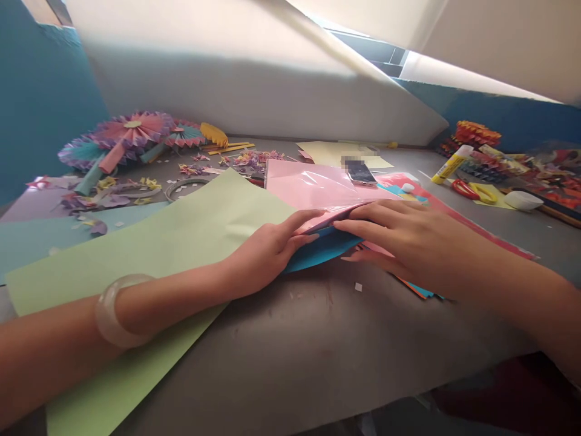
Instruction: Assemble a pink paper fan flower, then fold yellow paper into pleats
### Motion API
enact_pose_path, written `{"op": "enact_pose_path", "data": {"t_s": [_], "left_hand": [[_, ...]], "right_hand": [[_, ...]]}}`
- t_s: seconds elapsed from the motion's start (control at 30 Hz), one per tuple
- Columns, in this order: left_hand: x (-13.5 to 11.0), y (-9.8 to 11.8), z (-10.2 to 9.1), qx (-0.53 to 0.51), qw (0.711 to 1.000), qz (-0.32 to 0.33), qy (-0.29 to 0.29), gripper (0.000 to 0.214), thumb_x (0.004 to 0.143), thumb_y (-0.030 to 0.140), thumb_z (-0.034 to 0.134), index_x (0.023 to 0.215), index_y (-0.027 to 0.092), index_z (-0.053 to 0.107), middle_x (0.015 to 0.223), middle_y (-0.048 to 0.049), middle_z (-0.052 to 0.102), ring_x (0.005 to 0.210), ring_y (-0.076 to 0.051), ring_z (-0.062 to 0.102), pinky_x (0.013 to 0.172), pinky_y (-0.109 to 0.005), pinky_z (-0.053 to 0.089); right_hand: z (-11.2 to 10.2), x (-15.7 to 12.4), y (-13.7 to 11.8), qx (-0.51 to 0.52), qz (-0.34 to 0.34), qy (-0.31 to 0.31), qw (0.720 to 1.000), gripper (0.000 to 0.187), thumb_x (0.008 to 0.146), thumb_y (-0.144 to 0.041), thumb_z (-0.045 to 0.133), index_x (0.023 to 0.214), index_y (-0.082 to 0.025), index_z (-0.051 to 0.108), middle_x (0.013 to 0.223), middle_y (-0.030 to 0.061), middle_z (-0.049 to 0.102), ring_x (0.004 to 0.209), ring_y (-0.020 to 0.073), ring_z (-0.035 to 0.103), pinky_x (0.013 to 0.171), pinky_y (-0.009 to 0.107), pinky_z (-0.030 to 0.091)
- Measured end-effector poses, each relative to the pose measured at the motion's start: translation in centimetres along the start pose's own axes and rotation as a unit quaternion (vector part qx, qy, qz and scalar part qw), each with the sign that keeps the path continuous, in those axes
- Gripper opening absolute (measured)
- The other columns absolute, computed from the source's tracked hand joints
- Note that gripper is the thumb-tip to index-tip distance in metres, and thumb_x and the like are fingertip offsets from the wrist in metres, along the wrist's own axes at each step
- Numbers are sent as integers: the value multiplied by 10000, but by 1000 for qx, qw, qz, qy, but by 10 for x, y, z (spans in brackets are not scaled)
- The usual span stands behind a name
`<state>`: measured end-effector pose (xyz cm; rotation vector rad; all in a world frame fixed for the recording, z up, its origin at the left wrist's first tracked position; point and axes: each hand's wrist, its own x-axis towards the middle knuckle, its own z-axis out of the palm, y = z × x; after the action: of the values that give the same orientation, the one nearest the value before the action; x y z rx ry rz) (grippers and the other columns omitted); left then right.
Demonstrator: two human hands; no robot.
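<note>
A pack of pink paper [304, 181] in shiny clear plastic lies in front of me, its near edge raised. My left hand [272, 242], with a pale bangle on the wrist, pinches this edge, fingers on top and thumb below. Bent over the same edge are the fingers of my right hand [399, 233]; its thumb points left beneath them. Blue paper [322, 248] shows under the raised edge. Beneath my left forearm spreads a large light green sheet [181, 242]. What my right fingertips grip inside the edge is partly hidden.
Folded paper rosettes [136, 130] and paper scraps [254, 160] lie at the back left. A phone [362, 174] rests on the pink pack. On the right are a glue stick [451, 165], red-and-yellow scissors [474, 191] and a red plastic packet [476, 227]. The grey table [318, 357] ends near me.
</note>
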<state>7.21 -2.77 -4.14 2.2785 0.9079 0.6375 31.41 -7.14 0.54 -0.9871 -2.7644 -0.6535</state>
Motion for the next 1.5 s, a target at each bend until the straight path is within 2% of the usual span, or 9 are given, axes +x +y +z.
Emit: {"op": "enact_pose_path", "data": {"t_s": [0.23, 0.33, 0.43, 0.73, 1.0, 1.13, 1.23, 1.37, 1.5], "left_hand": [[1, -1, 0, 10, 999, -18, -27, 600, 904, 523, 547, 1433, 284, 395, 615, 79, 543, 570, -133, 465, 582, -224, 384], [0, -2, -1, -30, 998, -24, -42, 613, 905, 524, 558, 1445, 308, 366, 753, 54, 648, 652, -136, 523, 635, -230, 416], [0, -2, -1, -41, 998, -30, -47, 494, 978, 466, 438, 1443, 322, 359, 871, 36, 700, 720, -134, 554, 696, -239, 433], [1, -1, 0, 2, 1000, -19, -23, 433, 1002, 413, 370, 1414, 292, 427, 696, 66, 570, 641, -118, 515, 691, -224, 412], [1, -1, 1, 24, 999, -18, -29, 425, 1007, 420, 372, 1413, 310, 428, 928, 21, 705, 829, -165, 641, 792, -262, 460], [-1, -3, 4, 10, 998, 30, -53, 602, 937, 507, 507, 1473, 316, 311, 1243, -18, 667, 1080, -217, 635, 900, -306, 465], [-2, -4, 6, 43, 996, 54, -61, 825, 837, 545, 638, 1510, 328, 214, 1325, -47, 619, 1114, -257, 627, 885, -334, 484], [-1, -5, 7, 80, 995, 32, -47, 624, 938, 339, 475, 1510, 294, 230, 1173, -48, 694, 968, -235, 678, 805, -320, 499], [1, -5, 5, 58, 997, 24, -34, 530, 975, 309, 372, 1494, 256, 275, 1105, -41, 717, 929, -215, 681, 818, -315, 492]], "right_hand": [[-1, 7, 2, -29, 18, -5, 999, 279, 960, -118, 429, 920, -203, 691, 864, 45, 692, 797, 208, 595, 713, 324, 414], [-2, 11, 4, -6, 36, 2, 999, 317, 953, -95, 415, 841, -207, 690, 759, 22, 669, 728, 197, 569, 658, 304, 386], [-2, 15, 7, 21, 47, 0, 999, 371, 925, -45, 380, 835, -208, 700, 725, 14, 656, 696, 187, 553, 630, 295, 377], [-3, 12, 14, 66, 50, -44, 996, 276, 957, -177, 448, 985, -197, 722, 959, 51, 724, 849, 209, 646, 733, 345, 465], [-9, -1, 6, 90, 68, -61, 992, 294, 970, -182, 415, 1113, -208, 671, 1096, 58, 712, 958, 221, 656, 814, 369, 490], [-4, -5, 5, 57, 24, -29, 998, 272, 971, -266, 472, 1180, -179, 623, 1161, 90, 680, 1056, 258, 627, 881, 422, 487], [0, -5, 7, 31, 4, 0, 1000, 234, 969, -261, 491, 1118, -161, 641, 1101, 97, 691, 1036, 253, 630, 903, 417, 483], [1, -1, 9, 0, 7, 34, 999, 195, 975, -209, 474, 1025, -156, 655, 1004, 86, 699, 993, 246, 639, 848, 392, 498], [-1, -1, 8, -11, 20, 89, 996, 174, 960, -166, 492, 1093, -155, 605, 1019, 92, 680, 973, 243, 617, 758, 354, 502]]}}
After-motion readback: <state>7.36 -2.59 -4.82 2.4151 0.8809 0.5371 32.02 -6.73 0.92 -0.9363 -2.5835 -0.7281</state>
